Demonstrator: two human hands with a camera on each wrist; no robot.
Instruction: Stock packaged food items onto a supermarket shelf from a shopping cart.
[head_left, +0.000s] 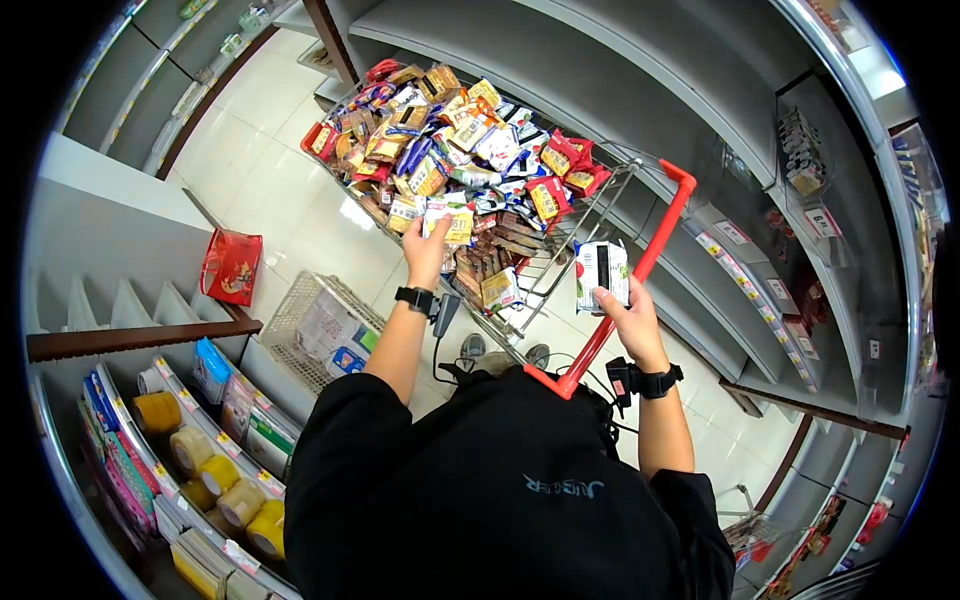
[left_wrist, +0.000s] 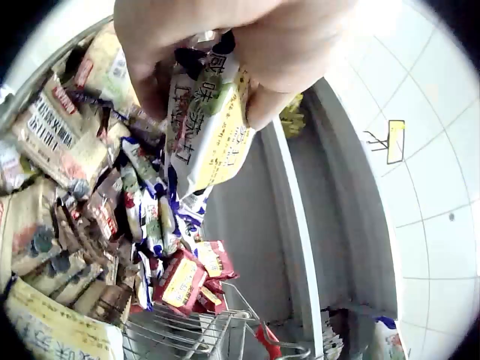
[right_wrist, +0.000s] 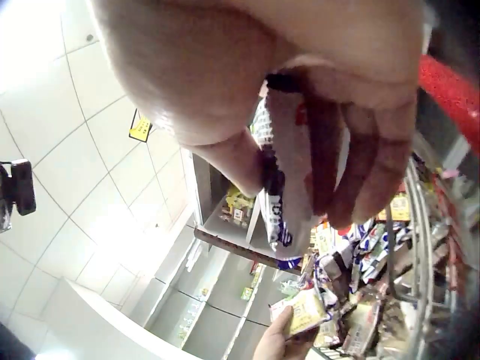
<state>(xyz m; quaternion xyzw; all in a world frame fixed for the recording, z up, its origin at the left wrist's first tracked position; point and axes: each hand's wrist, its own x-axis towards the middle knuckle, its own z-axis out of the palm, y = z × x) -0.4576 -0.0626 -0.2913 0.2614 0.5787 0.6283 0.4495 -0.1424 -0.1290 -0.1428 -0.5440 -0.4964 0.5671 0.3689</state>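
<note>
Yellow packet (head_left: 456, 222) in left grip (head_left: 425, 255), white packet (head_left: 603, 268) in right grip (head_left: 638, 325), both tight; aisle (head_left: 275, 200) beside cart rim (head_left: 612, 200)

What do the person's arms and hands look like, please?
The left hand and right hand are gloveless. The sleeves are short and black. Each wrist wears a black strap and dark boxy device; the left one has a thin cable.

Pale glossy floor tiles (head_left: 270, 170) run between long grey shelves (head_left: 640, 70); brown boards (head_left: 815, 411) edge some of them; a white ceiling (left_wrist: 435, 247), seamed into panels, spreads above; a yellow-edged sign (left_wrist: 395, 141) shows against it; bright glare whitens one corner in the right wrist view.
</note>
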